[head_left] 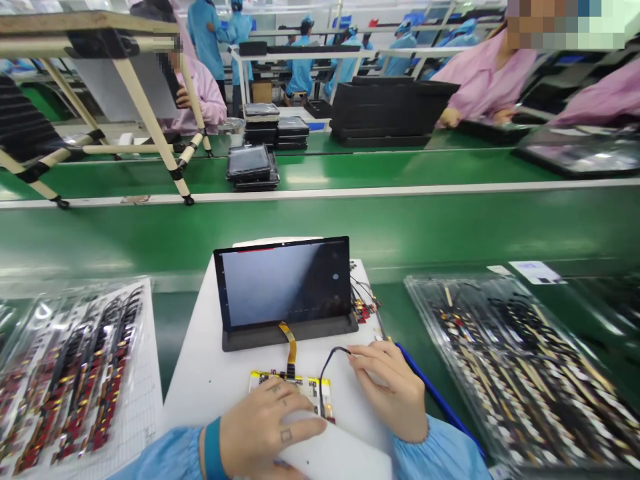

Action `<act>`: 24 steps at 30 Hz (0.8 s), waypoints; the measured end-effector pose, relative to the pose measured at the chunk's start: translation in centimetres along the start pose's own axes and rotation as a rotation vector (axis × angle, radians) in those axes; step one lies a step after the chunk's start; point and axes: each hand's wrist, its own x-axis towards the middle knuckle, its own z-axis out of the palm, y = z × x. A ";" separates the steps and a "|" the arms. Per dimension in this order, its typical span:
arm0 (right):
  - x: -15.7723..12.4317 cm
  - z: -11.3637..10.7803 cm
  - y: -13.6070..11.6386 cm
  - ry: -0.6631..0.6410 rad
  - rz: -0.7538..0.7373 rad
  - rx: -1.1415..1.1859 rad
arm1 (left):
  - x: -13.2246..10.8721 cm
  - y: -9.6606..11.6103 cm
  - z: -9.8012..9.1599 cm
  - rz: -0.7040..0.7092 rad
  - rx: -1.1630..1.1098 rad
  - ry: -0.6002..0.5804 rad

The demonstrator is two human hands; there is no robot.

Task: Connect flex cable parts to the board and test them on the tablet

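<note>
A tablet screen point(285, 283) stands tilted in a dark holder point(290, 333) on a white pad point(200, 373). An orange flex ribbon point(290, 347) runs from it down to a yellow-edged circuit board point(300, 388). My left hand point(265, 427) lies over the board's near side with its fingers curled on a white sheet point(340, 453). My right hand point(390, 390) pinches the end of a thin black cable point(333, 357) that loops to the board. Blue sleeves cover both my wrists.
Clear plastic trays of small cable parts lie at the left point(70, 373) and right point(520, 367). A green conveyor belt point(400, 227) runs across beyond. Stacks of black tablets point(253, 167) and trays point(390, 110) sit farther back, with other workers in pink and blue coats.
</note>
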 end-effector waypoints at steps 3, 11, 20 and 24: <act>0.2 -0.7 -1.0 -0.004 0.042 -0.013 | 0.0 0.0 -0.6 0.020 -0.020 0.022; -0.7 -2.1 -3.9 -0.007 0.129 -0.094 | 0.5 0.2 -1.9 0.081 -0.030 0.086; -0.4 -1.8 -3.8 0.000 0.023 -0.210 | 0.8 0.1 -1.5 0.071 0.001 0.161; -1.1 -1.7 -2.9 -0.001 -0.016 -0.205 | 0.5 -0.3 -0.2 0.058 0.060 0.146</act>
